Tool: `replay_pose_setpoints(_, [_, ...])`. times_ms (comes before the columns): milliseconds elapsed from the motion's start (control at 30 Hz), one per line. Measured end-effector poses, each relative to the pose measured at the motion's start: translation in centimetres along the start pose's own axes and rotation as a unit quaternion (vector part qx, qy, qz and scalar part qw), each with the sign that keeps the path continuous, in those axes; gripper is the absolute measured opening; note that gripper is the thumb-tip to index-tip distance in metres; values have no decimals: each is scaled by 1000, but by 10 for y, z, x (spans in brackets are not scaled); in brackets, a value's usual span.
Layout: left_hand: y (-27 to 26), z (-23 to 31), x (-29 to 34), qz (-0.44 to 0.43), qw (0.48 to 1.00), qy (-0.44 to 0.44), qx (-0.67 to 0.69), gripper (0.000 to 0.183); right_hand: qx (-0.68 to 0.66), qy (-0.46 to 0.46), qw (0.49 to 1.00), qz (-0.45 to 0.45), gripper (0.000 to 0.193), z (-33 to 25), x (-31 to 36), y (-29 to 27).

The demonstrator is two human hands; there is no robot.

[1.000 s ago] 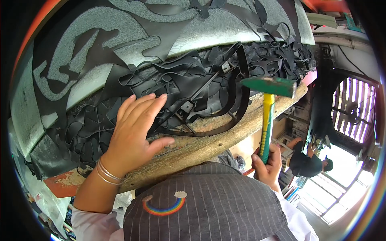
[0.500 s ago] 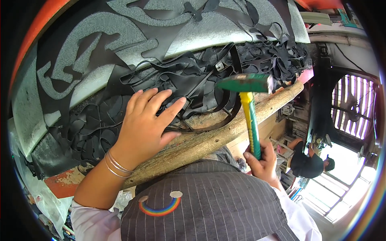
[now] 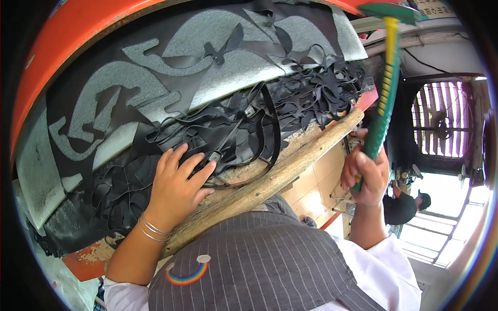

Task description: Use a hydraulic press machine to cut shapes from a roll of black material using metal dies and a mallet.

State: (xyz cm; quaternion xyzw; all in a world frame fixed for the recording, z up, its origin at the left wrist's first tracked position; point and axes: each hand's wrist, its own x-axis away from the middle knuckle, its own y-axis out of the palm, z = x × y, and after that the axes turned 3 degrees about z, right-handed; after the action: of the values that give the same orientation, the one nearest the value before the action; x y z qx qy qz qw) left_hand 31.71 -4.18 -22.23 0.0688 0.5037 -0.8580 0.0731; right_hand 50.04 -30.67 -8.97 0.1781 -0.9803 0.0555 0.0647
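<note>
My left hand (image 3: 176, 181) lies palm down with its fingers spread over the near side of the black scrap pile. The fingertips are beside a small metal block (image 3: 214, 156) on a dark, curved, band-like frame (image 3: 276, 124), which looks like a cutting die. A thin rod crosses this frame to a second metal block (image 3: 250, 111). Raised at the right, my right hand (image 3: 369, 173) is closed round the lower handle of a hammer (image 3: 386, 88). The hammer has a green head and a yellow and green grip. Whether my left fingers touch the frame, I cannot tell.
Black sheet offcuts (image 3: 316, 90) are heaped along a wooden log (image 3: 290, 166) at the near edge. Beyond them, a cut black sheet (image 3: 192, 96) lies on a pale board (image 3: 228, 78). An orange rim (image 3: 104, 36) curves behind. Another person (image 3: 399, 207) is at the far right.
My right hand has lifted the hammer up and to the right, away from above the frame. My left hand stays spread beside the metal block. The view has shifted slightly.
</note>
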Motion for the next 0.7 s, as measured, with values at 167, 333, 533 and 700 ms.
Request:
replay_pose_setpoints(167, [-2, 0, -5, 12, 1000, -4, -10, 63, 107, -73, 991, 28, 43, -25, -46, -13])
replay_pose_setpoints(333, [-22, 18, -11, -47, 998, -12, -26, 62, 56, -187, 980, 31, 41, -84, -112, -31])
replay_pose_setpoints(533, [-5, 78, -13, 46, 995, -68, -58, 66, -37, -272, 960, -61, 44, -175, -217, -20])
replay_pose_setpoints(700, [55, 121, -21, 104, 977, -125, -139, 61, 58, -352, 933, -43, 32, -223, -300, 6])
